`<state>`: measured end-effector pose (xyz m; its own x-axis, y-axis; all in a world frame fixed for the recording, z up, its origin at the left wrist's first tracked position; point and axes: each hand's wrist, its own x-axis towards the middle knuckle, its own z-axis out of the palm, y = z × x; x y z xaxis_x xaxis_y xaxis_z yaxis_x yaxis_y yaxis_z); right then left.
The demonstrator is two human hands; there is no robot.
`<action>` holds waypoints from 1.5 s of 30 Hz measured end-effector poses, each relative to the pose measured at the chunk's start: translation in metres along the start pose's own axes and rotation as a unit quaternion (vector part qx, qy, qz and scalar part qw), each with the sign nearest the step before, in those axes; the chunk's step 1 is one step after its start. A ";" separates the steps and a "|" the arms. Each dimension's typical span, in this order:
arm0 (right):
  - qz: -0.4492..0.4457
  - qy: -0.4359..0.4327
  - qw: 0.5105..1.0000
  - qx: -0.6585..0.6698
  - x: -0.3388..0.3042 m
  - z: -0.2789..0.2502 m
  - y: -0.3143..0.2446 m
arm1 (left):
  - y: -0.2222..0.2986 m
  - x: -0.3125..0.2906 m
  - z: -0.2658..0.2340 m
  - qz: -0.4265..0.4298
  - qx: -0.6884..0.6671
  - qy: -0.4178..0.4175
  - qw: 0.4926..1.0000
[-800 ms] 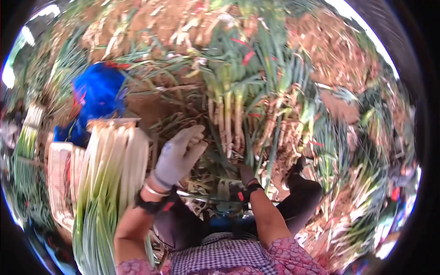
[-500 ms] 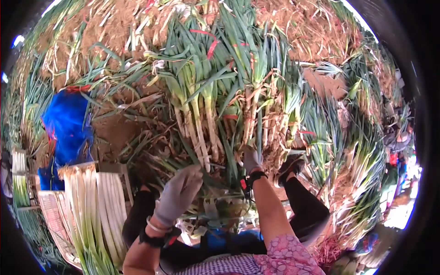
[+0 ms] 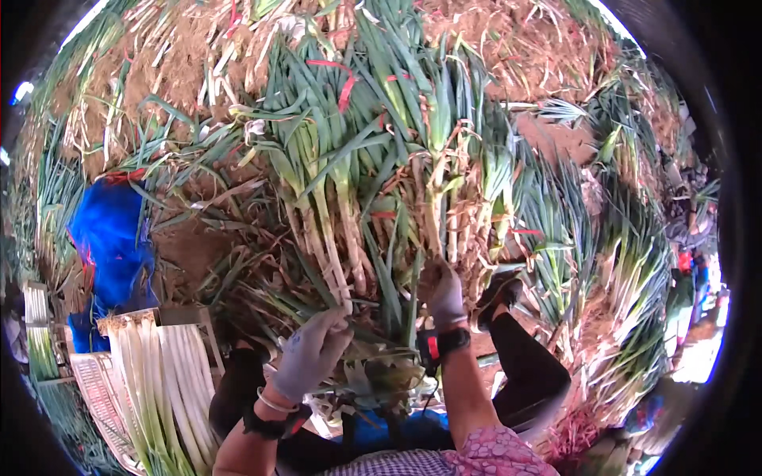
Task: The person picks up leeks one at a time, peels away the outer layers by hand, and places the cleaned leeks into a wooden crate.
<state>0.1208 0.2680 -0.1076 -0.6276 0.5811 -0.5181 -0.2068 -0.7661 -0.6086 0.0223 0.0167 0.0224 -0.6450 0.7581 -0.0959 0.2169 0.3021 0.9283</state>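
My left hand (image 3: 312, 355), in a grey glove, is at the lower end of a long green onion (image 3: 332, 258), its fingers loosely curled and thumb apart. Nothing shows within its grasp; whether its fingertips touch the onion's root end is unclear. My right hand (image 3: 446, 300), gloved too, closes around the root end of another green onion (image 3: 435, 218); its fingers are partly hidden. Both onions lie in a large pile, green leaves pointing away from me and pale, dry-skinned stalks toward me. A red tie (image 3: 348, 89) crosses the leaves farther back.
Left of me, a pale plastic crate (image 3: 94, 379) bears cleaned white-stalked green onions (image 3: 163, 373). Behind it lies a bright blue cloth or sack (image 3: 119, 242). More unpeeled green onions (image 3: 623, 293) spread along the right. Brown soil (image 3: 190, 246) and loose peelings cover the ground.
The view has shifted slightly, moving the pile left and down in the picture. My left hand has come closer to the onion's root end. My right hand stays low at the stalks.
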 end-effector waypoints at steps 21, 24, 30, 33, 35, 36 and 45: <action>0.014 -0.198 0.744 -0.639 -0.364 0.050 -0.154 | 0.043 0.047 0.052 -0.063 -0.684 -0.066 0.724; 0.008 -0.156 0.780 -0.606 -0.303 0.011 -0.112 | 0.035 0.041 0.000 0.031 -0.715 -0.094 0.692; -0.054 -0.329 0.785 -0.522 -0.188 -0.006 -0.041 | -0.017 -0.009 -0.075 0.124 -0.666 0.032 0.735; -0.073 -0.324 0.833 -0.443 -0.179 0.014 -0.030 | -0.041 -0.016 -0.115 0.203 -0.666 0.083 0.713; 0.029 -0.288 0.925 -0.248 -0.176 0.020 -0.031 | -0.046 -0.013 -0.128 0.236 -0.672 0.078 0.698; 0.009 -0.287 0.934 -0.213 -0.180 0.028 -0.030 | -0.046 -0.014 -0.133 0.263 -0.663 0.066 0.697; -0.209 -0.179 0.856 -0.438 -0.184 0.043 -0.048 | -0.014 -0.016 -0.107 0.213 -0.655 0.045 0.723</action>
<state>0.2140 0.1862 0.0429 -0.8579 0.5132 -0.0233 0.0738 0.0783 -0.9942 -0.0486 -0.0617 0.0498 -0.7816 0.5634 0.2676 -0.4336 -0.7993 0.4161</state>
